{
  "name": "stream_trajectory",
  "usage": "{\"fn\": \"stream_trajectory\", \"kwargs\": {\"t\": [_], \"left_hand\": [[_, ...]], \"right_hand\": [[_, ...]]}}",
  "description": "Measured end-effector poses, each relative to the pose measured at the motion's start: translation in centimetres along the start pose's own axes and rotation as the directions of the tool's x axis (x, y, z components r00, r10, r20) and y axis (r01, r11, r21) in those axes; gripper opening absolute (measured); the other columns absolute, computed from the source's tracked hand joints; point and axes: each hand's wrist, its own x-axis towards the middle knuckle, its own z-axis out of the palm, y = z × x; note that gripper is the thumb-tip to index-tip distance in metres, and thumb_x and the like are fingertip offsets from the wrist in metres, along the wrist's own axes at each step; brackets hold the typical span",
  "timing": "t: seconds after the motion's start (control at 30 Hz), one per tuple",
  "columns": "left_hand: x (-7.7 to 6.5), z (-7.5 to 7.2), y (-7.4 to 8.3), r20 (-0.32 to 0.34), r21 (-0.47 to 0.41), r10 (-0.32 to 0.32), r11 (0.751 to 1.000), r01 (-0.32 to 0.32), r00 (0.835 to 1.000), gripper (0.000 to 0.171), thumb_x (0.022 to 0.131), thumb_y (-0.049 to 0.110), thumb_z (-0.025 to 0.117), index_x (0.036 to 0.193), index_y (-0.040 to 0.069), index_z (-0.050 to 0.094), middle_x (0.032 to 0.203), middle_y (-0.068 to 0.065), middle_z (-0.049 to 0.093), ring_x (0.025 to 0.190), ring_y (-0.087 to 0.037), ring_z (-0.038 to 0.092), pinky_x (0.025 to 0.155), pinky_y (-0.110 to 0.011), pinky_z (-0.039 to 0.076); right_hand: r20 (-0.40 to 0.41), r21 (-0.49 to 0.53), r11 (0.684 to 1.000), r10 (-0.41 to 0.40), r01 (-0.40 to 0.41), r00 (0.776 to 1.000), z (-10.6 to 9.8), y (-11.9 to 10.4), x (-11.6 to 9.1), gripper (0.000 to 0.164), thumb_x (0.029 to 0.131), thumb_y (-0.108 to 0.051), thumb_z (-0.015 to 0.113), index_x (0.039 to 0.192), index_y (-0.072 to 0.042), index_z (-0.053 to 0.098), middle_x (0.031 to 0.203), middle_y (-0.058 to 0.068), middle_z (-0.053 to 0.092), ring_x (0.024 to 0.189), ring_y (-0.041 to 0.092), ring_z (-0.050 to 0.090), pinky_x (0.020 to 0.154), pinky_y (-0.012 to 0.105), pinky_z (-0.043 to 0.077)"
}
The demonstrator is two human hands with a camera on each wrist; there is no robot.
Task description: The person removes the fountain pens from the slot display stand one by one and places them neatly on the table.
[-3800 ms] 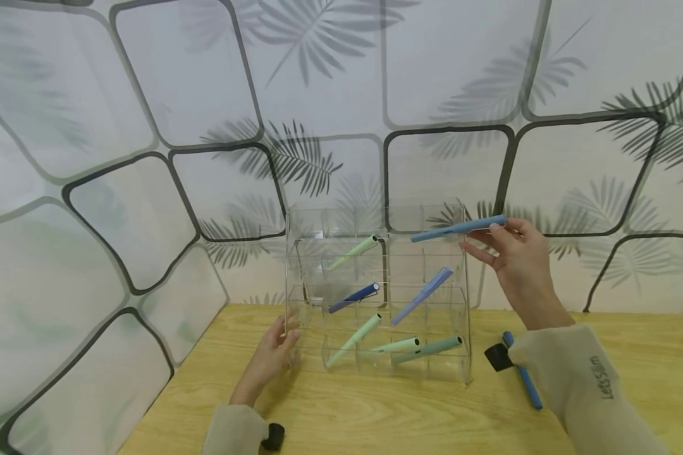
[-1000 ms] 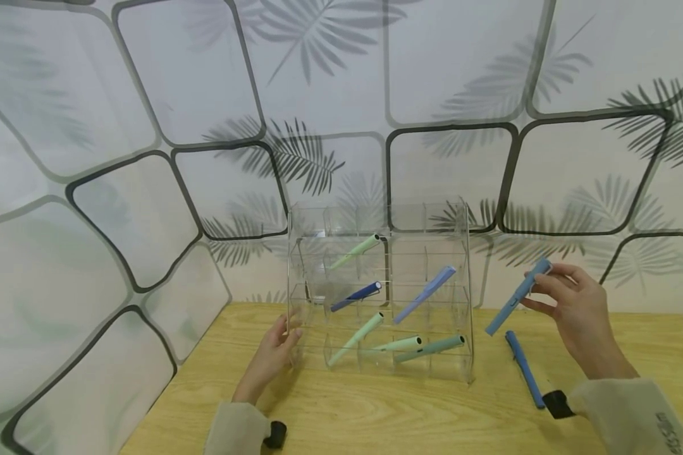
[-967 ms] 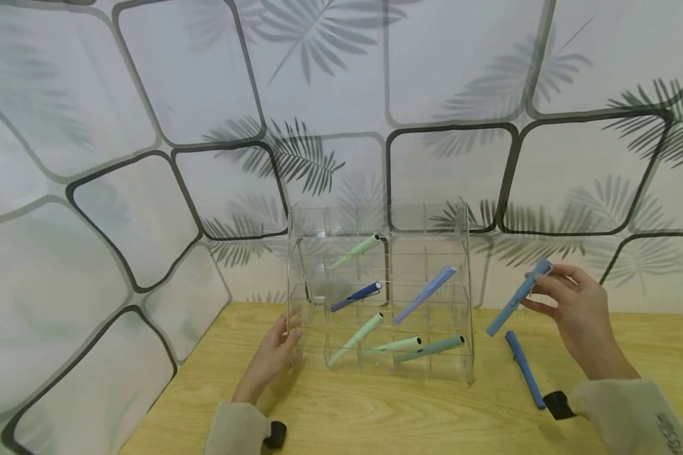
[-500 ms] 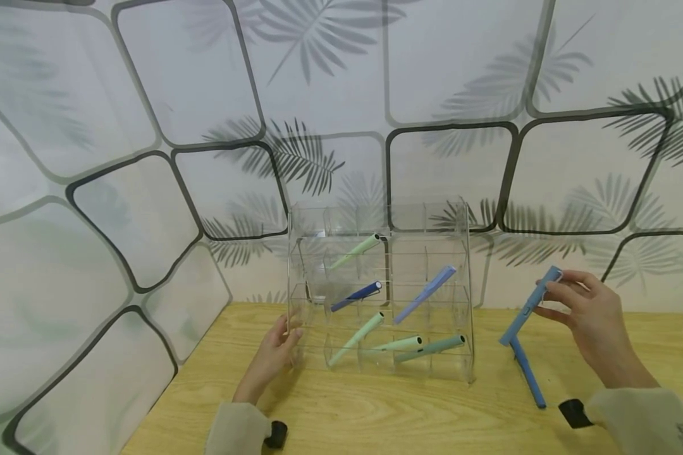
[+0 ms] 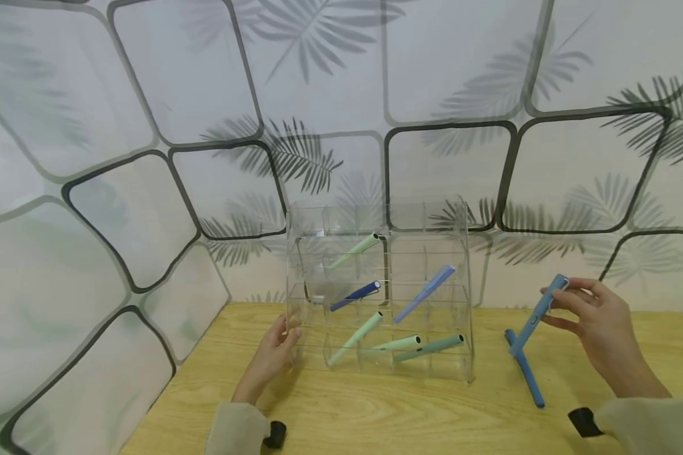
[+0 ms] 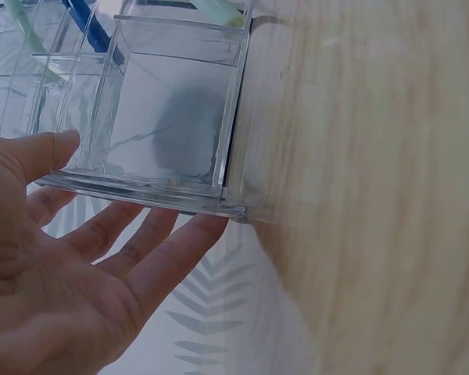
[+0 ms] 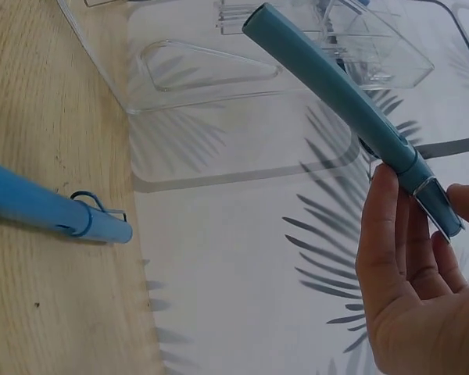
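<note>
Right wrist: fingers [image 7: 380,226] pinch 1 slim blue pen [image 7: 350,108], tilted, with a silvery clip [image 7: 431,205].

We are pinching a teal pen [image 7: 332,90] near its clip [image 7: 432,205] with our right grip [image 7: 414,305]; its far end is slanting up leftward before a clear rack [image 7: 211,97]. A bluer pen [image 7: 47,208] is lying on the wood-grain surface [image 7: 55,328], near a white, leaf-patterned backdrop [image 7: 219,266].

My right wrist view crops the lying blue pen [image 7: 55,207]; I can't see the near edge of the surface [image 5: 375,417].
</note>
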Motion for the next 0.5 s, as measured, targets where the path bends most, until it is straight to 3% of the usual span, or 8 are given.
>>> {"fn": "stream_trajectory", "kwargs": {"t": [0.27, 0.5], "left_hand": [[-0.1, 0.1, 0.0, 0.006, -0.007, -0.022, 1.0, 0.022, 1.0, 0.051, 0.108, 0.014, 0.051, 0.155, 0.005, 0.036, 0.146, -0.031, 0.046, 0.122, -0.043, 0.053, 0.056, -0.025, 0.047], [0.1, 0.0, 0.0, 0.011, -0.003, -0.007, 1.0, 0.007, 1.0, 0.049, 0.108, 0.012, 0.05, 0.155, 0.004, 0.036, 0.145, -0.031, 0.046, 0.123, -0.046, 0.053, 0.056, -0.025, 0.048]], "right_hand": [[0.045, -0.102, 0.994, 0.053, -0.048, 0.998, -0.7, -0.6, -0.2, 0.02, 0.103, 0.007, 0.052, 0.105, -0.009, 0.063, 0.096, 0.007, 0.077, 0.077, 0.018, 0.07, 0.065, 0.037, 0.061], [0.055, -0.247, 0.966, 0.095, -0.079, 0.994, -1.6, -1.0, -0.3, 0.024, 0.103, 0.006, 0.053, 0.106, -0.014, 0.066, 0.095, 0.001, 0.074, 0.079, 0.015, 0.067, 0.065, 0.035, 0.061]]}}
